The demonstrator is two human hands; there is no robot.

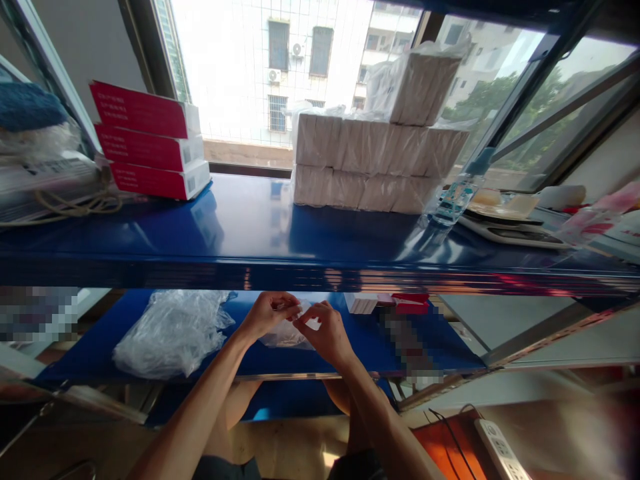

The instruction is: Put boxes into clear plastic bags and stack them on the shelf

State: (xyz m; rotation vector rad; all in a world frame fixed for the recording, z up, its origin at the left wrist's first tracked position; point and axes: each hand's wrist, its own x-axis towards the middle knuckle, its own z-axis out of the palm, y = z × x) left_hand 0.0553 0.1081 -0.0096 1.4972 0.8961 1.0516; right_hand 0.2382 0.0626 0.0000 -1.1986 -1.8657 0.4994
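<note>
A clear plastic bag rests on the lower blue shelf, its upper part raised between my two hands. With thumb and fingers together, my left hand pinches the bag's top from the left. My right hand pinches it from the right, fingertips close to those of the left. What is inside the bag is hard to make out. To the left lies a heap of clear plastic bags. Right of my hands, small white boxes and a red box sit near the back.
Above my hands runs the upper blue shelf. It carries stacked red-and-white boxes, plastic-wrapped white blocks, a clear bottle and a tray-like device. A power strip lies low at right.
</note>
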